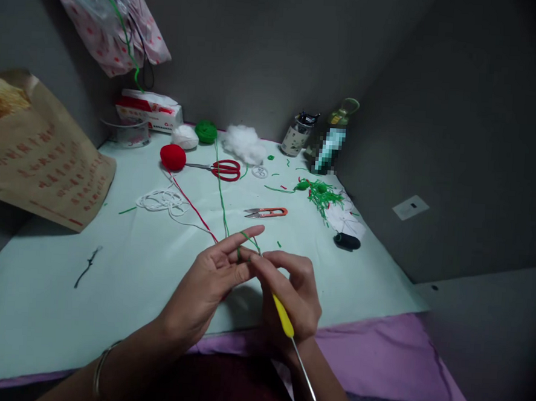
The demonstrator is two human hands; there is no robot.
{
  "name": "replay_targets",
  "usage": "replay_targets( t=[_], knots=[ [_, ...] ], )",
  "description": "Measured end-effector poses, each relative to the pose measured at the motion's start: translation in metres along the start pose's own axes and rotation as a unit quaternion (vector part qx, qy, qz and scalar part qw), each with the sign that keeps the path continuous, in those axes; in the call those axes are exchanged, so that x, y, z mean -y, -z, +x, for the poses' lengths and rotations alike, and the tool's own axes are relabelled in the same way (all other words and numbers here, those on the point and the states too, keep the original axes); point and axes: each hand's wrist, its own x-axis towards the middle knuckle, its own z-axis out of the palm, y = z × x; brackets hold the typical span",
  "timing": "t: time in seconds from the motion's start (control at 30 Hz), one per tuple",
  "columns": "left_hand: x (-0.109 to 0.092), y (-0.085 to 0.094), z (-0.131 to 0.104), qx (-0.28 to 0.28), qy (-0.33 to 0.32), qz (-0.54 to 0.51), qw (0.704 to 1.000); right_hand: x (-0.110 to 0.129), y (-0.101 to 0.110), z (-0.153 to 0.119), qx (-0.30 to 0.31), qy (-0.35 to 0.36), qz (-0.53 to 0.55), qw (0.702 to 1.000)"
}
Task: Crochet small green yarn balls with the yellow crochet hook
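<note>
My left hand is closed in a pinch, with green yarn looped over its raised index finger. That strand runs back to a green yarn ball. In my right hand is a crochet hook with a yellow handle, its metal shaft pointing down toward me. The hook's tip meets the yarn at my left fingertips; any small piece of work there is hidden by the fingers. A red strand from the red yarn ball and a white strand also lead to my left hand.
Behind my hands lie orange thread snips and red-handled scissors. White stuffing, a white yarn ball and a pen holder stand farther back. Green scraps are right, a paper bag left.
</note>
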Motion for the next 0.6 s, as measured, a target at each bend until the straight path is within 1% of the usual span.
replay_targets(
  t=[0.03,0.1,0.17,0.2,0.23,0.3,0.43,0.53,0.6],
  knots=[
    [-0.001,0.001,0.001,0.009,0.029,-0.023,0.999,-0.001,0.001,0.001,0.005,-0.012,0.012,1.0],
    [-0.003,0.003,0.002,0.018,0.069,-0.053,0.996,-0.002,0.005,0.005,-0.002,-0.082,0.091,0.993],
    [-0.005,0.005,0.003,0.007,0.064,-0.053,0.997,-0.004,0.007,0.009,-0.025,-0.159,0.191,0.968],
    [-0.005,0.005,0.004,-0.002,0.051,-0.04,0.998,-0.004,0.007,0.011,-0.031,-0.187,0.23,0.955],
    [-0.005,0.004,0.003,-0.008,0.037,-0.023,0.999,-0.004,0.006,0.012,-0.025,-0.203,0.256,0.945],
    [-0.005,0.002,0.002,-0.015,0.013,0.01,1.0,-0.004,0.003,0.012,-0.001,-0.207,0.268,0.941],
    [-0.005,-0.001,-0.001,-0.005,0.01,0.029,1.0,-0.003,-0.002,0.007,0.01,-0.185,0.23,0.956],
    [-0.008,0.0,-0.002,0.012,0.025,0.008,1.0,-0.004,-0.001,0.006,-0.003,-0.201,0.239,0.95],
    [-0.01,0.003,-0.001,0.029,0.041,-0.011,0.999,-0.005,0.003,0.008,-0.029,-0.22,0.274,0.936]
  ],
)
